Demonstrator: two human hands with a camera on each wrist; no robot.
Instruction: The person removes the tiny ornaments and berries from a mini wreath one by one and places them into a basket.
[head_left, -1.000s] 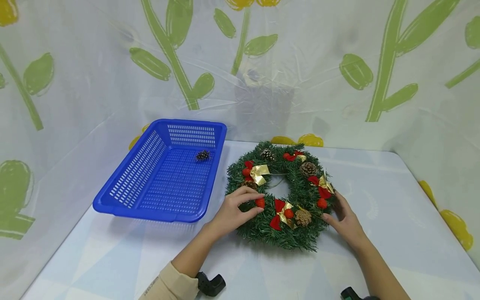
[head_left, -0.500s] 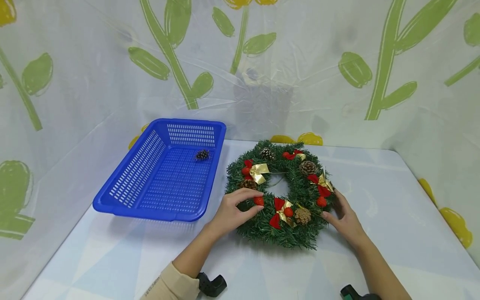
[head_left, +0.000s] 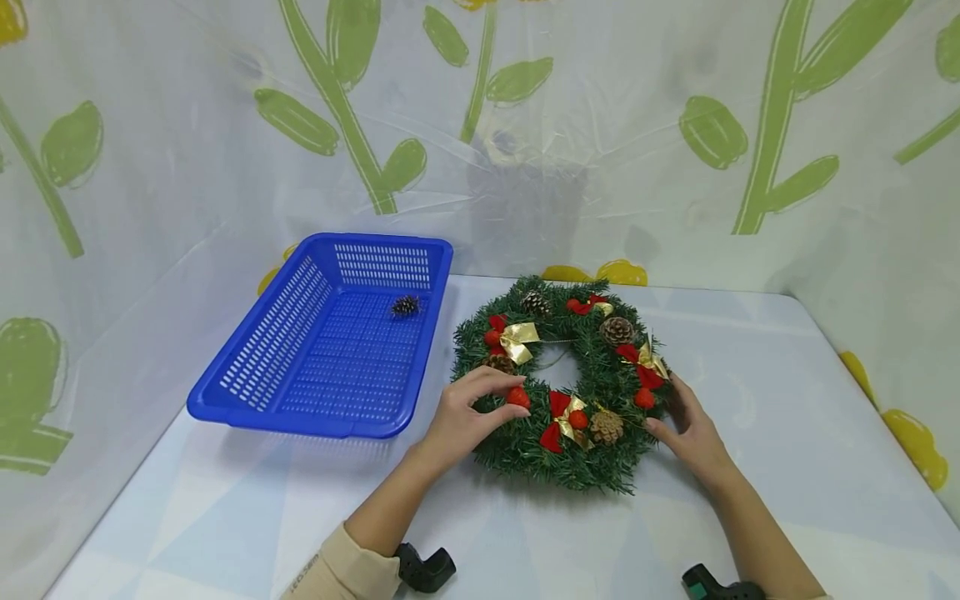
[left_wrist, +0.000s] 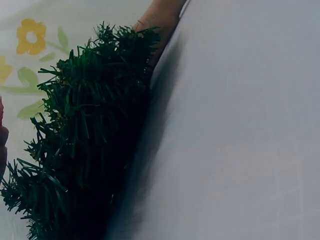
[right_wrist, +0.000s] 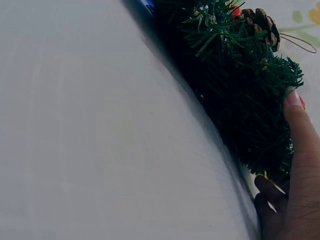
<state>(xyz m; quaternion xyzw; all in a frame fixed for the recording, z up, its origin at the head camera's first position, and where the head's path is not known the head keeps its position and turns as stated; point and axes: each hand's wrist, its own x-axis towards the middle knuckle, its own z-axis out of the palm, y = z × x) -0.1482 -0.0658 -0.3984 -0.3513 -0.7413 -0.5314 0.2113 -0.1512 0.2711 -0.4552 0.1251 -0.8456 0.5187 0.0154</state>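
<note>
Over the last second little had shifted: the left hand [head_left: 461,417] stayed with thumb and forefinger pinched on a red berry [head_left: 518,397] at the near-left of the wreath [head_left: 570,383], while the right hand [head_left: 690,433] kept its relaxed fingers steadying the right edge; the berry looked not yet freed. Counted near to far on the table [head_left: 750,500]: two hands, one wreath with four pine cones showing, one blue basket [head_left: 322,350] holding one pine cone [head_left: 405,306].

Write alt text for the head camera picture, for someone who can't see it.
Two hands hold a green wreath flat on a pale table: the left hand pinches a red berry, the right hand touches its right edge. A blue basket on the left holds one pinecone.
</note>
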